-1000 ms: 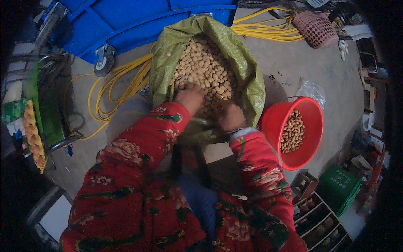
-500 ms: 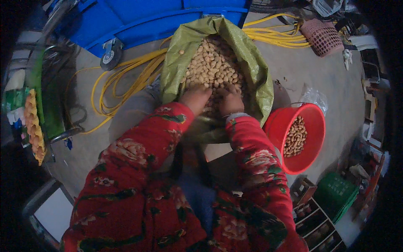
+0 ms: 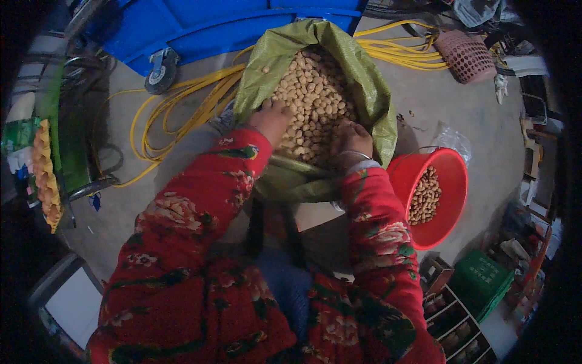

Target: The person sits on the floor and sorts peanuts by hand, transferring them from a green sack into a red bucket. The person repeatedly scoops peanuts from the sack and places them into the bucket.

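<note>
A green woven sack (image 3: 259, 71) stands with its mouth spread wide, full of what look like peanuts in their shells (image 3: 312, 91). Both of my hands are inside its mouth, on the nuts. At the left side, my left hand (image 3: 271, 119) rests with bent fingers slightly apart, against nuts and sack wall. Across from it, my right hand (image 3: 355, 139) dips into the nuts near the right wall. Its fingers look loosely bent, and their tips are partly hidden. I see no nut clasped in either hand.
A tilted red bucket (image 3: 397, 176) with nuts inside stands right of the sack. Yellow hose (image 3: 142, 130) lies coiled at left, beside a blue wheeled cart (image 3: 212, 30). A pink perforated basket (image 3: 465, 56) is at far right, a green folded crate (image 3: 482, 282) at near right.
My hands were close together at the near middle of the nuts. They have moved apart, the left toward the left wall and the right toward the right wall, uncovering nuts between them.
</note>
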Demonstrator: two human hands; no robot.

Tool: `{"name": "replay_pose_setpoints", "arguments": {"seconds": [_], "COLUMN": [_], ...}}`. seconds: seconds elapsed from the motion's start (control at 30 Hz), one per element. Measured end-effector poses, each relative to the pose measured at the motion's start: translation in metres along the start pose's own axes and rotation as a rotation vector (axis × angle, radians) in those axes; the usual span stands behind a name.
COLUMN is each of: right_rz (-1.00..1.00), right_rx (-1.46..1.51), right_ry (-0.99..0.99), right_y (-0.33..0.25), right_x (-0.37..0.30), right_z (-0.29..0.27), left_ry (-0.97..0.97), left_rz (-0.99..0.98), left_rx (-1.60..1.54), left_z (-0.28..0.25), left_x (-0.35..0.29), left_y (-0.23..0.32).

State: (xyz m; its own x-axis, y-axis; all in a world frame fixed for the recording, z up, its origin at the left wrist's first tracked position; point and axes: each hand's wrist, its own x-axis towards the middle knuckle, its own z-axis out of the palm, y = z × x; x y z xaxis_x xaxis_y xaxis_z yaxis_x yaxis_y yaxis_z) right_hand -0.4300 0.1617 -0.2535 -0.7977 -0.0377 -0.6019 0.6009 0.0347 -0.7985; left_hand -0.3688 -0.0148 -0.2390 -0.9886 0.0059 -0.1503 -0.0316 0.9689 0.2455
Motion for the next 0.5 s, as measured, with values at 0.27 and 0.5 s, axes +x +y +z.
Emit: {"name": "replay_pose_setpoints", "arguments": {"seconds": [0.27,0.5], "right_rz": [0.096,0.169], "right_rx": [0.266,0.440], "right_ry": [0.027,-0.095], "right_y": [-0.017,-0.024], "right_x": [-0.012,-0.019], "right_z": [-0.008,-0.009], "left_ry": [0.063,-0.180], "left_rz": [0.005,-0.485], "left_rx": [-0.137,-1.055], "left_z": [-0.001,-0.020], "left_x": [0.009,0.022], "left_y": [0.015,0.023]}}
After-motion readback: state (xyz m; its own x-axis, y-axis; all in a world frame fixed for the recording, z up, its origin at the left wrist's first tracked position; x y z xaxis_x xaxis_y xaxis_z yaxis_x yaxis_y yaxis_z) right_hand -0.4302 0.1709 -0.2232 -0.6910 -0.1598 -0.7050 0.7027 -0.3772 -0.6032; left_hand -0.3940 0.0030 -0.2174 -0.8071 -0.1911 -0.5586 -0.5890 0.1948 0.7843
